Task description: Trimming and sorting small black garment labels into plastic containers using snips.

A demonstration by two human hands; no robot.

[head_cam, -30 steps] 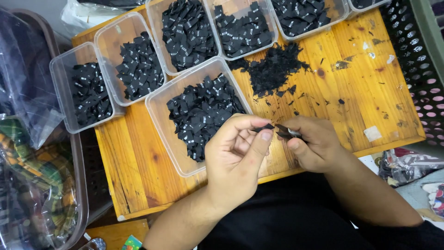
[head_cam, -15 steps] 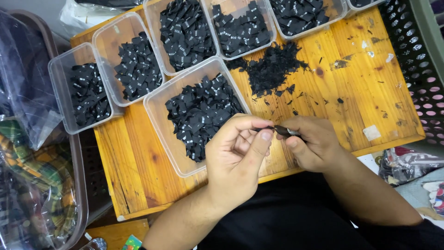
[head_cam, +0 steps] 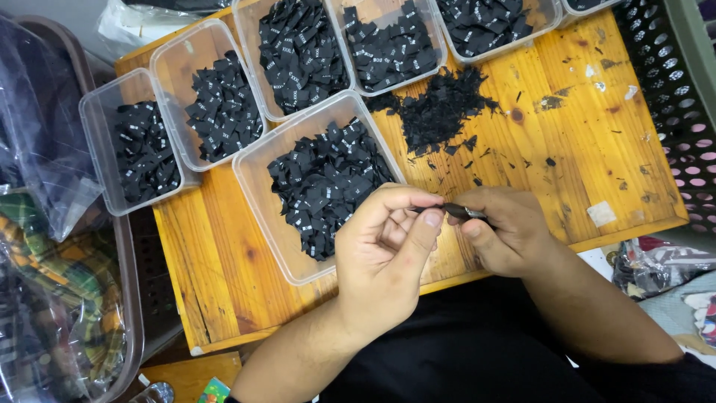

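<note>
**Black label pinched between both hands, over the near edge of the board**

Nothing much has shifted since a second ago: your two hands sit at the same spot, just in front of the big clear tub point(head_cam: 257, 216), fingertips meeting.

Your left hand point(head_cam: 384, 250) has thumb and forefinger closed on one end of a small black label point(head_cam: 464, 213); your right hand point(head_cam: 507, 235) pinches the other end, fingers curled tight. The label's long axis runs side to side, roughly level, from left fingertips to right. Both hands are on it, so neither is nearer.

Measured from the big tub: it holds a heap of black labels point(head_cam: 328, 183) with small white marks. Behind it and to its left stand more clear tubs point(head_cam: 168, 71) in a row, each with similar labels. To its right, loose on the wooden board point(head_cam: 597, 127), lies a pile of black scraps point(head_cam: 440, 112). Far right is a dark perforated basket point(head_cam: 682, 89); far left, clear bags of patterned cloth point(head_cam: 45, 298).
</note>
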